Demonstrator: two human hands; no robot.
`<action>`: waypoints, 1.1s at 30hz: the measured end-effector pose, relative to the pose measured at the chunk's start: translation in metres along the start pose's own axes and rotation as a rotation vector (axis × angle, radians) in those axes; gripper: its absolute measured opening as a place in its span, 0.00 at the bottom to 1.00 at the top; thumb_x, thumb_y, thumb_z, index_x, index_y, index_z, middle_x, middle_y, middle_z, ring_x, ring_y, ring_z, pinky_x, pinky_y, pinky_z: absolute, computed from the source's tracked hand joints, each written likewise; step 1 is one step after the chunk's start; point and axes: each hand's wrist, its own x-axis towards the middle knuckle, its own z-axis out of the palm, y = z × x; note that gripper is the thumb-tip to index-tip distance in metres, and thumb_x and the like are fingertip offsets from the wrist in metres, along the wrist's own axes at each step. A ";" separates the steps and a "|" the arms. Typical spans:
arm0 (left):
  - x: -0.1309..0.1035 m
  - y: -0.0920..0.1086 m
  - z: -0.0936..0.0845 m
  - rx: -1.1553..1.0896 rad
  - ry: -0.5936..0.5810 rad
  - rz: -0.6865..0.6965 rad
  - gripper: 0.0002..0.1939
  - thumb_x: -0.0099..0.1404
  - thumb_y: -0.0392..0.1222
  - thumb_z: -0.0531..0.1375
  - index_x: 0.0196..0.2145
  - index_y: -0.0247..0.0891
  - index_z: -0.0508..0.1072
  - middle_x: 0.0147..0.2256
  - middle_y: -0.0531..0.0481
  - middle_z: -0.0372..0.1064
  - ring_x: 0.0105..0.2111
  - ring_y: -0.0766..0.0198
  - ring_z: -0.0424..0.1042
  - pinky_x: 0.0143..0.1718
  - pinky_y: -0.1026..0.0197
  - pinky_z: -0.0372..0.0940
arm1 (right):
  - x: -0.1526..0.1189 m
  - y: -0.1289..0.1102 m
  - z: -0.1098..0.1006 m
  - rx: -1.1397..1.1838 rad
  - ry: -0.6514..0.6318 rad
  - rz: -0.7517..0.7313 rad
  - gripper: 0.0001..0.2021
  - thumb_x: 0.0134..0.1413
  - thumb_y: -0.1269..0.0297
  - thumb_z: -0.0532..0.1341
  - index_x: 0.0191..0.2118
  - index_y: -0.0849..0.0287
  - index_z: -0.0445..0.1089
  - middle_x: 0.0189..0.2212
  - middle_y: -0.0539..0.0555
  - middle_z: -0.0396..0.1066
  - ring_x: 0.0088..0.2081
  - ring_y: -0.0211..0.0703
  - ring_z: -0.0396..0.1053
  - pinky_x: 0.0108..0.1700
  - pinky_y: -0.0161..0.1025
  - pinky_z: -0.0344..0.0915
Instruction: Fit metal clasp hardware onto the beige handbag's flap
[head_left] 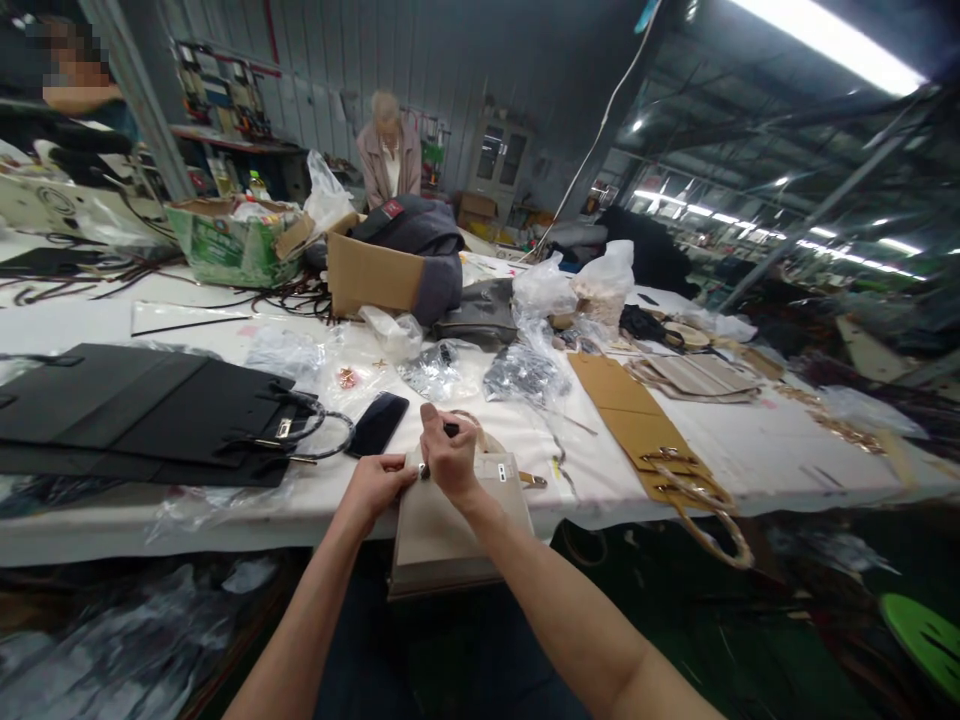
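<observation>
Fingers of the right hand (454, 458) wrap a dark tool (451, 430) over the beige bag (429, 535); those of the left hand (377, 487) touch its corner, their grip unclear. The beige bag overhangs the near edge of the surface (784, 445), close to 1 phone (380, 424).

The white-covered table (780, 442) bears black panels (157, 415), a phone (380, 423), a carton (373, 278) and overhanging beige panels (435, 528).

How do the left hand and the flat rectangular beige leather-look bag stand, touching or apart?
Touching. In the head view, the left hand holds the beige bag by its top corner, no gap showing.
</observation>
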 end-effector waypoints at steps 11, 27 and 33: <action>0.005 -0.008 -0.001 0.050 0.034 -0.004 0.31 0.47 0.53 0.71 0.44 0.28 0.90 0.26 0.49 0.74 0.27 0.63 0.65 0.29 0.63 0.56 | 0.078 -0.001 0.008 0.295 0.134 0.570 0.33 0.67 0.43 0.71 0.24 0.52 0.49 0.14 0.39 0.45 0.15 0.29 0.42 0.14 0.31 0.38; 0.005 -0.006 0.001 -0.077 0.029 -0.012 0.19 0.44 0.49 0.70 0.29 0.30 0.86 0.23 0.51 0.71 0.25 0.66 0.61 0.28 0.63 0.53 | -0.003 -0.005 0.015 -0.205 0.119 -0.091 0.35 0.71 0.38 0.63 0.21 0.54 0.49 0.19 0.47 0.49 0.23 0.36 0.48 0.26 0.38 0.49; -0.002 0.001 0.002 -0.036 0.024 -0.001 0.21 0.45 0.51 0.70 0.31 0.31 0.86 0.23 0.51 0.70 0.25 0.65 0.62 0.29 0.63 0.53 | -0.006 -0.009 0.002 -0.102 0.055 -0.037 0.37 0.67 0.30 0.64 0.21 0.53 0.53 0.17 0.48 0.52 0.21 0.36 0.50 0.24 0.39 0.49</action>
